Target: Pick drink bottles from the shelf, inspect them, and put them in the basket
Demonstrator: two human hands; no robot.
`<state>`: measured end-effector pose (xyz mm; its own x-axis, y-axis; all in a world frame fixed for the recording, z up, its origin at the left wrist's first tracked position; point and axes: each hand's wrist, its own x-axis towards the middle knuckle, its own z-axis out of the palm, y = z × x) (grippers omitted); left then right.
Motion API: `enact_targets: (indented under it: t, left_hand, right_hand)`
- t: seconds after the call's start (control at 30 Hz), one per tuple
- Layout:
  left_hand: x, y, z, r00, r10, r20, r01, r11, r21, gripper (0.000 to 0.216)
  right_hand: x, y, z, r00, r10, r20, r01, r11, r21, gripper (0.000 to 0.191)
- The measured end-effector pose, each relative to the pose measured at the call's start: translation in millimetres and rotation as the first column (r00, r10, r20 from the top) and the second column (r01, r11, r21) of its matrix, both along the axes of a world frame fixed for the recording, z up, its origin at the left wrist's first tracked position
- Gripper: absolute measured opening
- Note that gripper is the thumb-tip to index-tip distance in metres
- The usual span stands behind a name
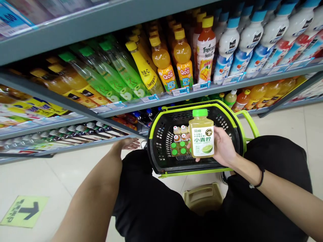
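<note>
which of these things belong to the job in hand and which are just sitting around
In hand or close to it:
- green-capped bottle, held in the right hand
- black basket beneath it
- small bottles inside the basket

Just around:
- Qoo bottles on the shelf
- blue-capped bottles beside them
- arrow sign on the floor

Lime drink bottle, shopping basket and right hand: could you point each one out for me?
Lime drink bottle (203,140): head view, on its white front label.
Shopping basket (157,144): head view, on its black inner wall.
Right hand (224,147): head view, between bottle and wrist.
</note>
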<state>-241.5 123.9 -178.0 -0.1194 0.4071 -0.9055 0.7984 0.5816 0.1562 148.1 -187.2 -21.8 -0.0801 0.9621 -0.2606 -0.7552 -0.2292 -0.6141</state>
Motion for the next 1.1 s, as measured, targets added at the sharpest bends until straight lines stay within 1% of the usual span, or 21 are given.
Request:
enact_targets:
  t: [0.1, 0.3, 0.57, 0.73, 0.87, 1.1]
  left_hand:
    - [2.6, -1.9, 3.5, 1.0, -0.009, -0.001, 0.009, 1.0, 0.0, 0.032]
    - [4.7, -4.0, 5.9, 1.0, -0.026, -0.014, 0.026, 1.0, 0.001, 0.035]
    - [5.4, -3.5, 6.6, 0.999, -0.038, -0.031, 0.038, 0.999, -0.001, 0.036]
    - [6.4, -2.7, 3.7, 0.998, -0.019, -0.055, 0.02, 1.0, 0.01, 0.035]
    - [6.3, -3.7, 4.2, 0.999, -0.01, -0.043, 0.01, 1.0, 0.007, 0.035]
    - [8.9, -5.7, 8.0, 0.998, -0.043, -0.052, 0.044, 0.999, 0.015, 0.035]
  right_hand:
    - [-0.1, -0.2, 0.1, 1.0, 0.009, -0.019, -0.01, 1.0, -0.02, 0.056]
    - [-0.3, 0.5, -0.8, 0.997, 0.03, -0.07, -0.031, 0.999, -0.015, 0.056]
    - [-0.2, 0.6, 0.5, 1.0, -0.002, -0.001, 0.002, 1.0, -0.018, 0.054]
    - [-0.3, 1.1, 1.1, 1.0, 0.01, -0.018, -0.01, 1.0, -0.007, 0.055]
    - [0.7, 0.3, 0.1, 0.999, 0.022, -0.028, -0.022, 1.0, -0.004, 0.056]
    - [-1.6, -0.8, -3.9, 0.999, -0.016, 0.029, 0.017, 0.999, -0.032, 0.05]
